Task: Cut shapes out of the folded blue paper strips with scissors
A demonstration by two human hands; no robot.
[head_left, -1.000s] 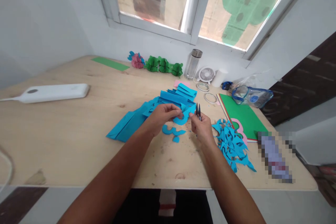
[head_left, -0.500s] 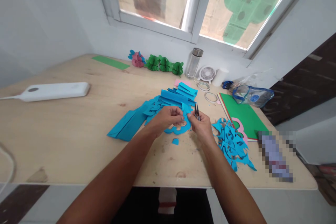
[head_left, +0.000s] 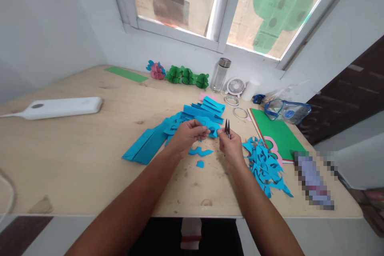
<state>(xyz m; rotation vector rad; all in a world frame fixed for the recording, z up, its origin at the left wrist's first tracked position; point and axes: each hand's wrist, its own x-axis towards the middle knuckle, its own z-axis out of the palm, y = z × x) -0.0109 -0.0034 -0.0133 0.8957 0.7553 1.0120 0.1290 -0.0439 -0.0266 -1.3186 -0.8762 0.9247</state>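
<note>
My left hand [head_left: 189,136] pinches a curvy-edged blue paper cutout [head_left: 213,127] between thumb and fingers. On the cutout's right side, the thumb and finger of my right hand [head_left: 231,145] close at its edge. That same hand also keeps a small pair of scissors [head_left: 227,126] in its grip, blades pointing up and slightly apart. Below the cutout, a wavy blue paper strip [head_left: 201,151] and a small blue scrap [head_left: 200,164] lie on the table. Behind my hands are stacked folded blue papers [head_left: 204,113] and more blue cut pieces [head_left: 174,124].
Blue scraps [head_left: 265,166] are heaped right of my right hand, beside green card sheets [head_left: 279,132] with a pink cutout [head_left: 275,153]. Along the wall stand green paper ornaments [head_left: 187,76], a glass bottle [head_left: 220,76] and a small fan [head_left: 235,87]. A white power strip [head_left: 66,107] lies left.
The blue cutout has been lifted and turned away from the table. A wavy strip now lies separately below it. The scissor blades show wider apart.
</note>
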